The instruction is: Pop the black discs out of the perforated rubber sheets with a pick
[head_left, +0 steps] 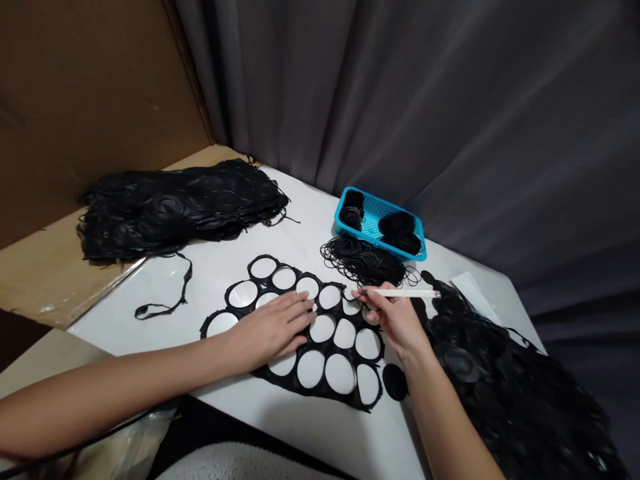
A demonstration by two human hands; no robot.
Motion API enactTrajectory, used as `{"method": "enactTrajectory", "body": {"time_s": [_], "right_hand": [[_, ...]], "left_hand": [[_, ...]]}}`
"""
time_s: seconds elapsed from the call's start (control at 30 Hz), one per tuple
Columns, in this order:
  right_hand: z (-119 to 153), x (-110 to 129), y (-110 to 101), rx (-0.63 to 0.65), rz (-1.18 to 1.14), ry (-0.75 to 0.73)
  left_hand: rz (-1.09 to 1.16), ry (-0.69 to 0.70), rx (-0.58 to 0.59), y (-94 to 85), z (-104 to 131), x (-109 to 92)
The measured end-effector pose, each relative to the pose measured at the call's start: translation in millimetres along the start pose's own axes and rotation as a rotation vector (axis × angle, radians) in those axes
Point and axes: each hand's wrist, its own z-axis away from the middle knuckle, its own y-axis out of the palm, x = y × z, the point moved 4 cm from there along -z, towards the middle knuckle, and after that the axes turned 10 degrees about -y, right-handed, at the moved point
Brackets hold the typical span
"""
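Note:
A thin black sheet [313, 339] with several round holes lies flat on the white table [260, 227]. My left hand [270, 331] rests palm down on the middle of the sheet, fingers extended. Above the sheet's upper right part, my right hand [395, 320] grips a slim white tool [410, 293], like a pen or tweezers, pointing left. Its dark tip is near a hole at the sheet's upper right edge. Just right of the sheet lies a black disc [395, 382].
A blue basket [380, 197] holding black rings stands at the back, with a heap of thin black rings [367, 261] before it. Black sheets [180, 207] are stacked at the left. A large black pile [510, 393] covers the right side, near white paper [475, 295].

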Motion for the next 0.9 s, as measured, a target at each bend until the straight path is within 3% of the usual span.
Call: {"method": "enactTrajectory", "body": {"time_s": [0.1, 0.2, 0.3, 0.37, 0.67, 0.8, 0.9], "right_hand": [[26.7, -8.9, 24.6, 0.081, -0.091, 0.105], [53.6, -19.2, 44.7, 0.23, -0.021, 0.103], [73.4, -29.9, 55.0, 0.357, 0.287, -0.059], [80.5, -35.7, 56.3, 0.37, 0.462, -0.183], [84.8, -39.5, 56.4, 0.362, 0.705, -0.446], [96.2, -41.3, 63.1, 0.444, 0.942, -0.686], [88.0, -37.2, 59.8, 0.476, 1.095, -0.833]], "left_hand": [[0.027, 0.012, 0.054, -0.1, 18.7, -18.3], [-0.003, 0.002, 0.054, 8.4, 35.3, -27.5], [-0.009, -0.013, 0.058, 16.8, 42.3, -26.6], [-0.004, -0.014, 0.063, 18.5, 42.7, -24.7], [-0.004, -0.019, 0.081, 17.1, 41.5, -24.4], [-0.028, -0.012, 0.09, 18.9, 42.3, -24.4], [-0.04, -0.001, 0.077, 20.1, 42.8, -23.7]]}}
